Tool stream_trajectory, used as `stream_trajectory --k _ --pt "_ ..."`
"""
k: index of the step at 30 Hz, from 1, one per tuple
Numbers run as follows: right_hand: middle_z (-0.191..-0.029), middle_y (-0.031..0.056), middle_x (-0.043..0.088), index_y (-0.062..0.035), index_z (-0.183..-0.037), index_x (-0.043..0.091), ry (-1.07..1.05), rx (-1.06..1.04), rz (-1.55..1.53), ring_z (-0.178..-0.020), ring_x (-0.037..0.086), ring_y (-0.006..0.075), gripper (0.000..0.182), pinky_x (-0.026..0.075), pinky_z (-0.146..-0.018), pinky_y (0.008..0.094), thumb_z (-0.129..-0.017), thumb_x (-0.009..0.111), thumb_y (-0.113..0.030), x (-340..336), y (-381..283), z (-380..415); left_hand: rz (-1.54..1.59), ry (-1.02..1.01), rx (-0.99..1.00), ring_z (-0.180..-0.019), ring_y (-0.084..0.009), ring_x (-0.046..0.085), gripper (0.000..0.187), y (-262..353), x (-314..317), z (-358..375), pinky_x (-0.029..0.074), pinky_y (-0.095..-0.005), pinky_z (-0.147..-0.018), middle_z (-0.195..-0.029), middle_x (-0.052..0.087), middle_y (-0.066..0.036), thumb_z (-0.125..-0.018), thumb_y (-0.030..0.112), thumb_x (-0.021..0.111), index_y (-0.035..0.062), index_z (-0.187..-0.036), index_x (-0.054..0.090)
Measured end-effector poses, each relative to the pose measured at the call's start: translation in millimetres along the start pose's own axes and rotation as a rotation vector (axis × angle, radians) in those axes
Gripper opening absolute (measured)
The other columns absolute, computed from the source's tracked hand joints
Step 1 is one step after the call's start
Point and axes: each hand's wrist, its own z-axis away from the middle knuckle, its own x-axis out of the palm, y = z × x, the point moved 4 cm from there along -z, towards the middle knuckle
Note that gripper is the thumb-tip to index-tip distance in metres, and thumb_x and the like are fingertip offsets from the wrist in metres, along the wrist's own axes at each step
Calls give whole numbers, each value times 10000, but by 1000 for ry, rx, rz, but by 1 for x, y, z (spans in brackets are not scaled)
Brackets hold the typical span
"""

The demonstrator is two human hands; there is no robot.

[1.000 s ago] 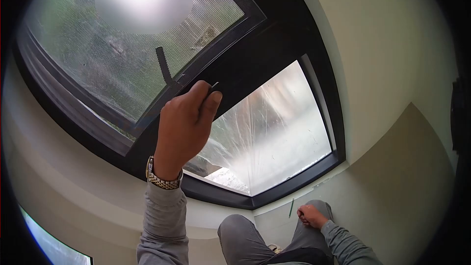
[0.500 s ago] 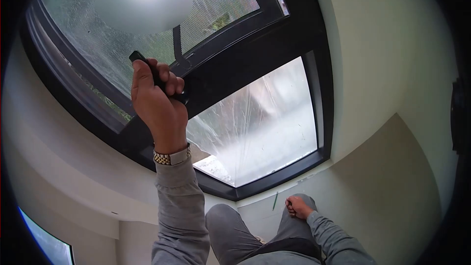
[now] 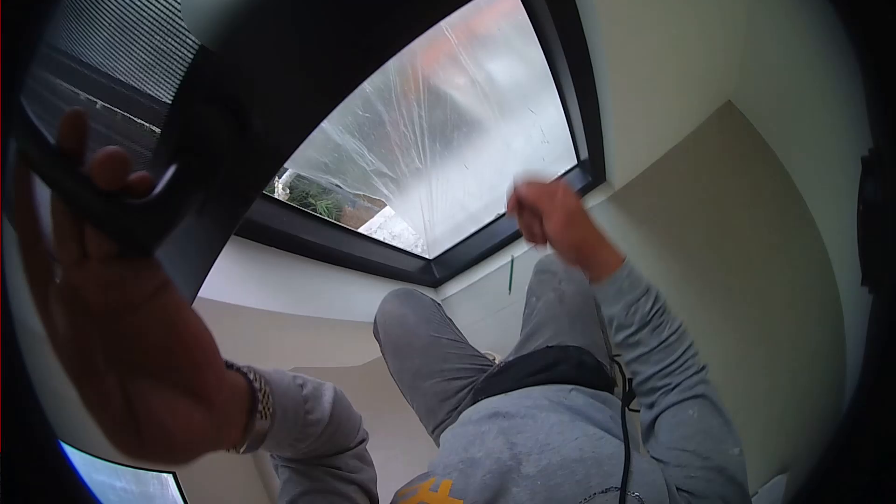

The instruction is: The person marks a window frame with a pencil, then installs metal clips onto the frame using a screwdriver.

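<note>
My left hand [image 3: 140, 345], a watch [image 3: 257, 406] on its wrist, is raised close to the camera at the left. Its fingers curl round the black window handle [image 3: 103, 201]. The dark window sash [image 3: 233, 84] that carries the handle looms very near, with a mesh screen [image 3: 121, 19] beyond it. My right hand [image 3: 560, 229] is raised above my right knee, in front of the lower pane. Motion smears it, but the fingers are curled closed. Whether anything is inside them is hidden.
A fixed lower pane [image 3: 467, 121], covered with wrinkled clear plastic, sits in a black frame [image 3: 373, 261]. Beneath it, a thin green strip [image 3: 511, 275] shows against the pale surface. A bright screen-like panel [image 3: 121, 476] is at bottom left. A dark cord [image 3: 623, 429] hangs down my front.
The sash has swung inward toward me as my left hand, still on the handle, came down and left. My right hand has lifted off my knee.
</note>
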Motion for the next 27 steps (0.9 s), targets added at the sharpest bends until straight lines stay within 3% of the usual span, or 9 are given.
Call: stream_trajectory --k 2,5,10,13,15,17,19,22,27 --pt "-556 1 473 -16 -912 642 -8 -251 25 -471 425 77 393 358 -459 264 -1095 399 -265 11 -100 -8 -144 52 -30 -1396 -432 386 637 26 27 1 317 -562 -1161 -1529 312 -345 -1037 199 509 16 -1565 202" --pt "-604 -35 351 -121 -807 536 -181 -484 -119 -513 349 85 394 320 -487 257 -1100 428 -362 24 -206 -11 264 -367 -10 -1519 -537 -46 835 51 3 9 -23 -649 -1251 -1595 -133 -403 -1025 98 504 159 -1606 -92" --pt "-662 3 492 -101 -854 566 -341 -426 -424 -561 476 134 262 412 -451 304 -1038 384 -138 28 -274 21 0 -233 120 -1496 -515 -202 817 79 37 31 -139 -617 -1238 -1605 -199 -363 -974 37 552 129 -1599 35" --pt "-635 -14 457 -107 -872 548 -587 -630 -501 -546 442 119 263 386 -432 289 -1050 361 -153 32 -281 45 -200 -320 199 -1540 -468 90 602 80 72 50 57 -585 -1288 -1623 87 -370 -1010 50 525 41 -1550 259" --pt "-625 -19 430 -112 -842 532 -610 -618 -521 -535 415 119 279 369 -436 287 -1056 361 -166 27 -286 55 -206 509 522 -1182 -341 590 144 76 86 85 550 -516 -943 -1218 639 -143 -1015 163 585 105 -1145 608" --pt "-615 -23 404 -117 -813 516 -621 -596 -524 -524 389 118 299 351 -440 284 -1063 362 -179 22 -290 67 -135 -305 332 -1407 -376 432 302 88 36 126 483 -590 -1079 -1441 541 -127 -1046 121 478 127 -1334 569" --pt "-605 -27 378 -122 -784 500 -670 -603 -474 -513 362 118 324 333 -445 281 -1069 363 -191 23 -300 93 -79 -284 76 -1376 -341 493 344 77 52 135 484 -526 -1088 -1444 565 -136 -1057 188 503 113 -1388 562" --pt "-590 -34 339 -129 -741 477 -684 -576 -510 -497 323 117 365 306 -451 277 -1078 364 -211 28 -307 110 -176 -208 214 -1346 -433 494 648 74 41 130 524 -518 -998 -1514 400 -333 -1043 274 480 -95 -1532 271" --pt "-572 -44 285 -140 -679 439 -802 -672 -457 -476 266 119 429 274 -464 273 -1091 370 -240 56 -351 147 -84 48 260 -1299 -326 546 683 122 69 103 568 -437 -929 -1549 372 -306 -1050 291 509 -94 -1547 240"
